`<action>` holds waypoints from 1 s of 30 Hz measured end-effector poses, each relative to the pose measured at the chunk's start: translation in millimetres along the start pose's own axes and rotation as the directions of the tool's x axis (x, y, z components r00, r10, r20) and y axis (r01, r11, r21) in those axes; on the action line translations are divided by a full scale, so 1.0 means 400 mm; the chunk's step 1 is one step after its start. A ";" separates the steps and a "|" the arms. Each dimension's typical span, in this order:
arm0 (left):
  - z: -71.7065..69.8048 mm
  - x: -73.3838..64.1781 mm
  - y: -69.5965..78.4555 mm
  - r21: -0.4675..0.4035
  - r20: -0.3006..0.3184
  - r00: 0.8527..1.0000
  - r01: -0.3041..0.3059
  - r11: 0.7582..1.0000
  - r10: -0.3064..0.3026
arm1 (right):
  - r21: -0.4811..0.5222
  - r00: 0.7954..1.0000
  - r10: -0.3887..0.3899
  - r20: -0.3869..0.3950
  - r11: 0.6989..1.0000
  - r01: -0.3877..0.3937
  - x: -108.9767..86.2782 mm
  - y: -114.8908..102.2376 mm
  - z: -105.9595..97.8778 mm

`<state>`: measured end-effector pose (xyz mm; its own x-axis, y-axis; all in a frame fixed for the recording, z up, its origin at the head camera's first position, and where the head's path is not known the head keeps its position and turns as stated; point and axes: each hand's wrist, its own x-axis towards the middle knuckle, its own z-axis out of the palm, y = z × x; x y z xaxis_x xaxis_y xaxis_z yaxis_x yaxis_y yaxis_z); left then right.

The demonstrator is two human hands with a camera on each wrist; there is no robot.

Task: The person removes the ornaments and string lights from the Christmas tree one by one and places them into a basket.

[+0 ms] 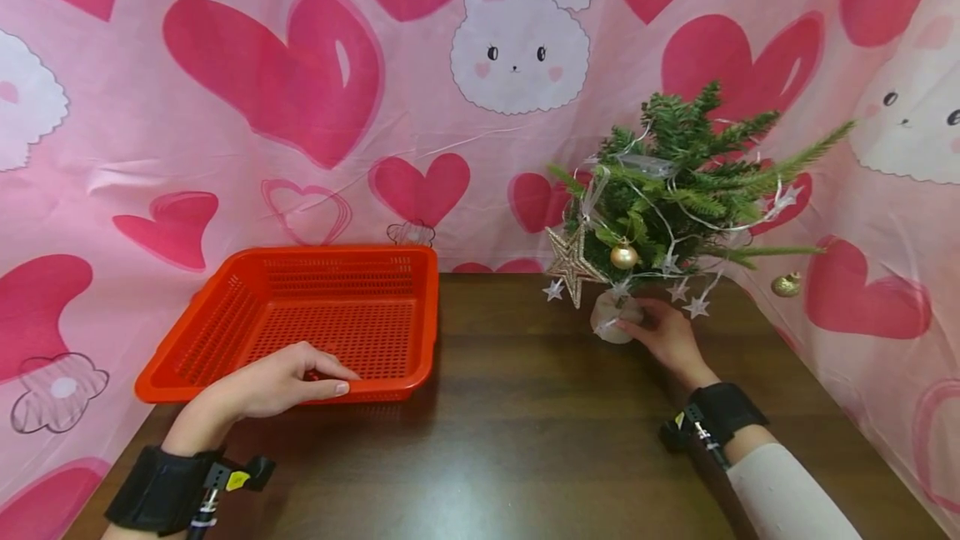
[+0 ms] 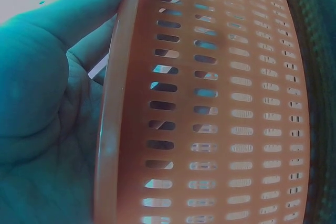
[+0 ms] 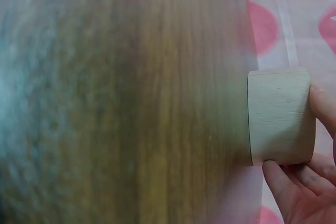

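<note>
A red perforated plastic basket (image 1: 422,315) sits on the left of the table. My left hand (image 1: 288,377) grips its near rim, thumb outside and fingers over the edge; the left wrist view shows the slotted basket wall (image 2: 178,93) beside the palm (image 2: 37,103). At the right stands a small artificial Christmas tree (image 1: 675,182) on a pale round wooden base (image 3: 281,116). With thumb and fingers, my right hand (image 1: 667,336) holds that base from its right side. A glittery star (image 1: 572,263), a gold ball (image 1: 623,255) and star string lights (image 1: 697,307) hang on the branches.
The dark wooden table (image 1: 510,440) runs between basket and tree. Behind it and along the sides hangs a pink cloth (image 1: 420,123) with hearts and rabbits. A second gold ball (image 1: 786,284) dangles out past the tree's right side, near the cloth.
</note>
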<state>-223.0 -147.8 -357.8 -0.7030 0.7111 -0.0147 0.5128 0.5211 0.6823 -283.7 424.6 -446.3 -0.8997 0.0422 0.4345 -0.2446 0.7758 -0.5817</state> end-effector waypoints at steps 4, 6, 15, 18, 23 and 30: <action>0.004 0.010 0.008 -0.006 -0.001 1.000 0.003 1.000 -0.003 | -0.004 1.000 -0.017 -0.012 1.000 0.017 0.004 0.005 -0.001; 0.007 0.015 0.012 -0.008 -0.002 1.000 0.003 1.000 -0.003 | 0.001 1.000 -0.019 -0.015 1.000 0.019 0.005 0.005 -0.001; 0.023 0.036 0.024 -0.015 0.000 1.000 0.018 1.000 -0.018 | 0.005 0.999 0.041 0.033 0.999 -0.041 0.008 0.003 -0.004; 0.027 0.044 0.028 -0.013 0.000 1.000 0.018 1.000 -0.018 | -0.005 0.997 0.059 0.046 0.998 -0.059 0.010 0.001 -0.005; 0.036 0.058 0.036 -0.017 -0.001 1.000 0.019 1.000 -0.019 | 0.008 0.997 0.057 0.051 0.998 -0.058 0.010 0.003 -0.007; 0.049 0.076 0.048 -0.026 -0.001 1.000 0.026 0.999 -0.026 | 0.017 0.995 0.068 0.075 0.997 -0.069 0.014 0.012 -0.014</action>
<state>-224.9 -107.0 -359.5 -0.7162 0.6971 -0.0316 0.4817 0.5267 0.7004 -287.8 432.1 -442.8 -0.9389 0.0472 0.3410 -0.1878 0.7599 -0.6223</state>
